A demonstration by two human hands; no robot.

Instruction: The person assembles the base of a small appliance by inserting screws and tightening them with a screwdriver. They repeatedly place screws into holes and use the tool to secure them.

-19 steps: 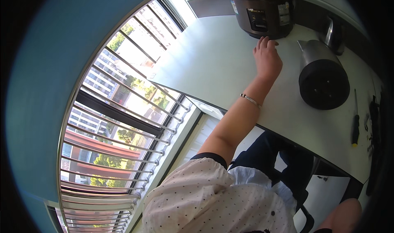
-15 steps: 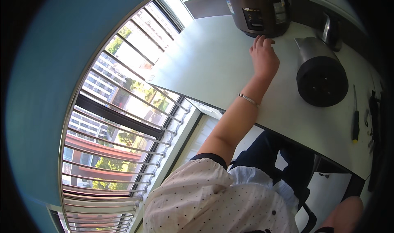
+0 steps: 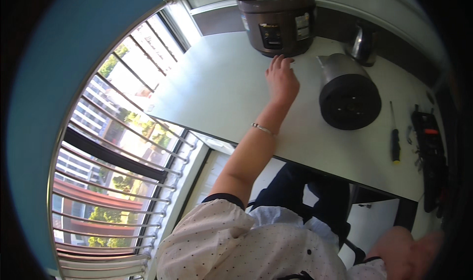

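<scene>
My left hand (image 3: 282,80) reaches across the white table, palm down and open, with slightly bent fingers and nothing visible in them. Its fingertips are just in front of a brown rice cooker (image 3: 276,18); I cannot tell whether they touch it. To the hand's right, a grey metal kettle (image 3: 345,68) lies on its side, its round black base (image 3: 351,101) towards me. Down at the lower right, my bent right arm shows with a blurred right hand (image 3: 424,256). Its fingers cannot be made out.
Right of the kettle lies a screwdriver (image 3: 395,144) with a black and yellow handle. A black tool case (image 3: 429,147) lies beyond it, small metal pieces alongside. Behind the kettle stands a shiny metal vessel (image 3: 363,46). A barred window (image 3: 113,147) borders the left side.
The view has turned right, bringing more of the tool case into sight. My left hand stays by the rice cooker. More of my right arm shows at the lower right.
</scene>
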